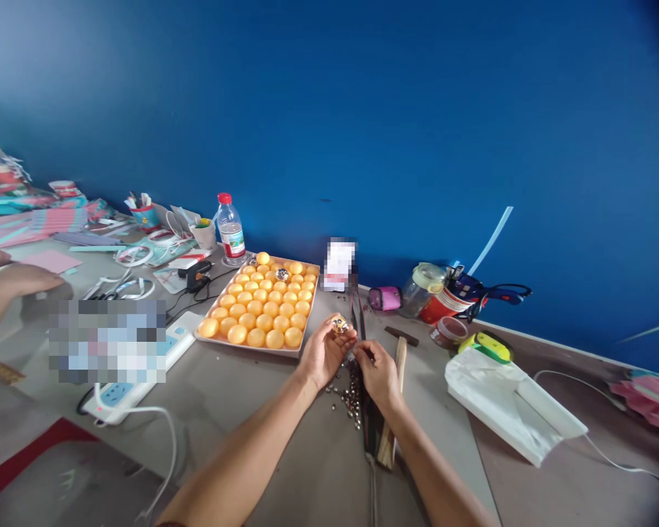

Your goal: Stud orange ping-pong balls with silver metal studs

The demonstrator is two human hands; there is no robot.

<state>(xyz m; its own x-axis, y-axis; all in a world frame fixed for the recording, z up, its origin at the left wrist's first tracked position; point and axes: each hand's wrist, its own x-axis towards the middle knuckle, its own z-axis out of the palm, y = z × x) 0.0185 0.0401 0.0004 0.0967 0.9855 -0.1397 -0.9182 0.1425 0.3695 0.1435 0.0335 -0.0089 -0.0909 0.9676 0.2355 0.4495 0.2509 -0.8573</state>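
Observation:
My left hand (323,353) is closed round a small orange ball (339,324) studded with shiny bits, held above the grey table. My right hand (379,372) is pinched shut just right of it, over a heap of small silver studs (349,395); what it pinches is too small to name. A tray (252,347) of several orange balls stands just left of my hands, and one ball there carries silver studs (282,274). Dark long-handled pliers or scissors (360,315) lie under my hands.
A wooden-handled hammer (396,366) lies right of my hands, a white paper bag (499,399) further right. A water bottle (231,230), cups, cables and a power strip (137,384) sit left and behind. Another person's arm (5,289) reaches in at far left. Jars stand by the blue wall.

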